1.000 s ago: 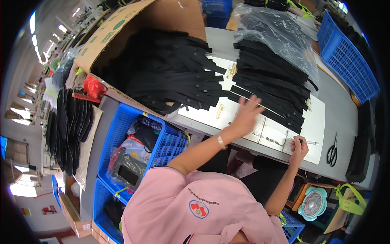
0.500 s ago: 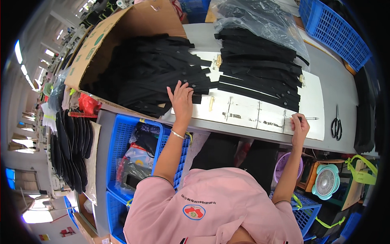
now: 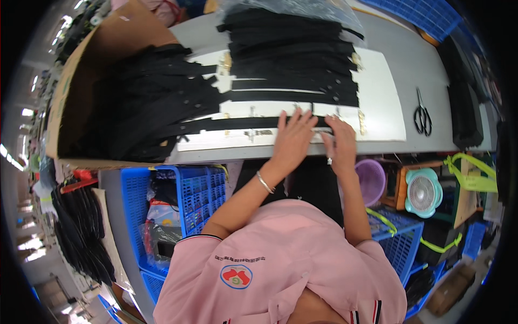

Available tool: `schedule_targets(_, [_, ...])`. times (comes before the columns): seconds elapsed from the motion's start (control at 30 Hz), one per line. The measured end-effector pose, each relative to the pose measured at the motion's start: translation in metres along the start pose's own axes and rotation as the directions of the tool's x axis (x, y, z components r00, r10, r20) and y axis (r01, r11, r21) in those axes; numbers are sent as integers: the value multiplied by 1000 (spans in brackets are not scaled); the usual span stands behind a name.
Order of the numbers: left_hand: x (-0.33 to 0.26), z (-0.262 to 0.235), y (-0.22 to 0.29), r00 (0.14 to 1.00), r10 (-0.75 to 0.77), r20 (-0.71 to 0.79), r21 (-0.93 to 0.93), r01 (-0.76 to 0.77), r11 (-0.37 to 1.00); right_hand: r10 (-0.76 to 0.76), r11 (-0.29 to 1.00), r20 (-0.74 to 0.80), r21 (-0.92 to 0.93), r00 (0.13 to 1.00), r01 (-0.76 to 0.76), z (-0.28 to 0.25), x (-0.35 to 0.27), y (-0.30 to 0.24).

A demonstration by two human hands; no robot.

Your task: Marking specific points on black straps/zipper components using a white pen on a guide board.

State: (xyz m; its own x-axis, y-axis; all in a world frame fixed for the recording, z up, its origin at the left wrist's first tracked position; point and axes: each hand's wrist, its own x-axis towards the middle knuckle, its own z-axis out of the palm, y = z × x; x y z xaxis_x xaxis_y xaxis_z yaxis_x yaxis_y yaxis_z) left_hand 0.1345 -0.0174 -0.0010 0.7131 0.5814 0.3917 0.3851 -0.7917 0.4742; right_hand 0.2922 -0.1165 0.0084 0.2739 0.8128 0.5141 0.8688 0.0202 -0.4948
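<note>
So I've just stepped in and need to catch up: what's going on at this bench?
A person in a pink shirt leans over a grey worktable with both hands flat on a long black fabric strap lying across a white board. The left hand and right hand press side by side near the board's front edge. More black straps are stacked behind and spill from a cardboard box at the left. Black scissors lie untouched to the right.

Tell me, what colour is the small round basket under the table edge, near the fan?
The basket is light purple, seen best in the head view, beside the right hand.
</note>
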Motion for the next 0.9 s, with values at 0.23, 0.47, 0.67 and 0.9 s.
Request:
schedule_targets(0.23, [-33,-32,-8,989,-139,56,109,132,985,-13,981,55,-191,998,23,-20,-7,25])
schedule_targets(0.47, [-65,-62,-39,954,-299,15,215,289,933,22,967,-9,-255,1000,-23,-36,-14,50])
schedule_targets(0.67, [-76,-88,-54,928,-367,-62,203,372,906,91,960,-4,-266,996,-89,-36,-12,51])
schedule_targets(0.9, [-81,-80,-58,935,-329,-130,198,350,916,357,909,5,229,934,-348,-18,30,-31])
